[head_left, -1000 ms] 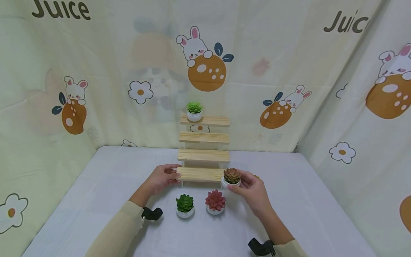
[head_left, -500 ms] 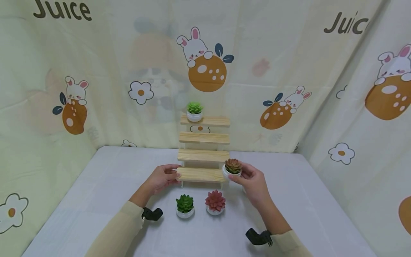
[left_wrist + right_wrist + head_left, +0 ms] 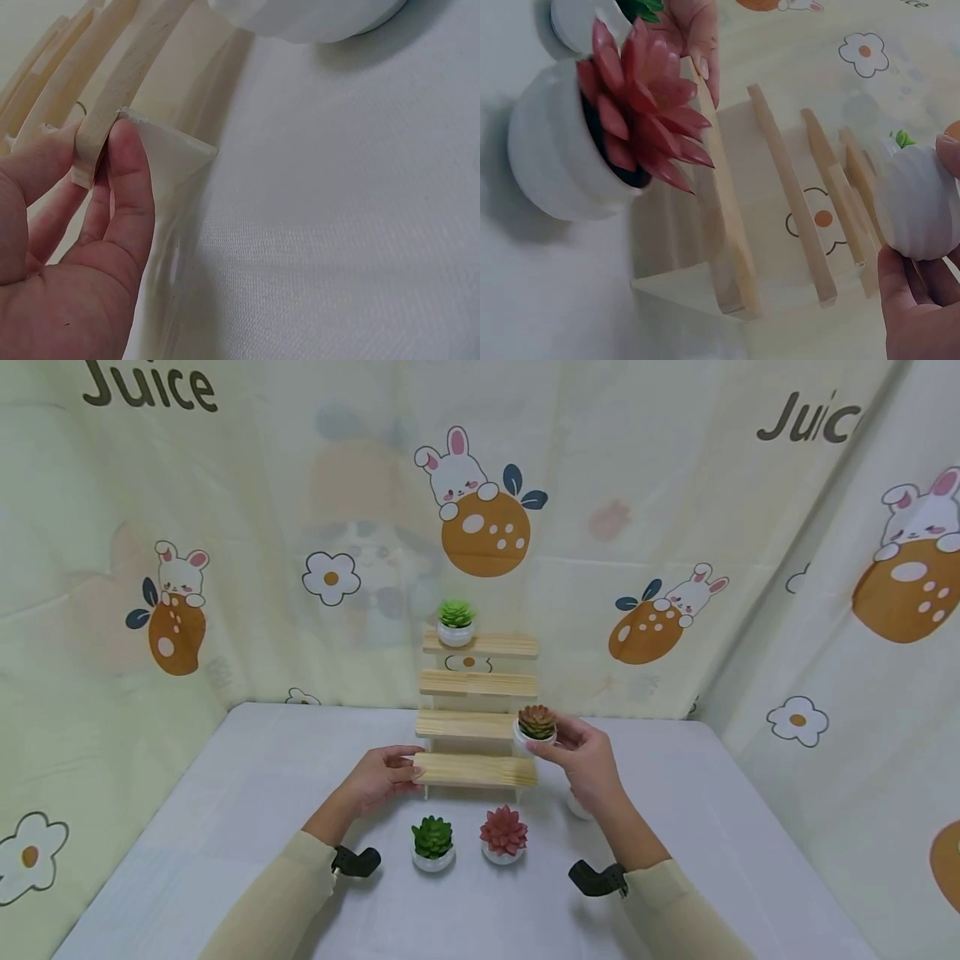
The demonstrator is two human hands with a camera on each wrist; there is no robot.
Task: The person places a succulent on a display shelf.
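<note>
A tiered wooden shelf [image 3: 472,768] with pale planks stands against the back of the table. My left hand [image 3: 381,781] pinches the left end of its lowest plank, thumb above and fingers beneath, as the left wrist view shows [image 3: 90,217]. My right hand [image 3: 588,760] grips a brown potted succulent [image 3: 537,723] by its white ribbed pot [image 3: 917,206], which overlaps the right end of the second plank from the bottom. On the top plank's left sits a bright green potted succulent [image 3: 456,618]. In front of the shelf are a dark green potted succulent [image 3: 432,839] and a red one [image 3: 504,833].
Another white pot [image 3: 578,806] stands on the table, partly hidden behind my right wrist. A printed curtain [image 3: 360,635] hangs behind and beside the white-covered table [image 3: 300,752].
My right hand has lifted the brown succulent from beside the lowest plank up to the second plank's level. The left hand keeps its place on the shelf.
</note>
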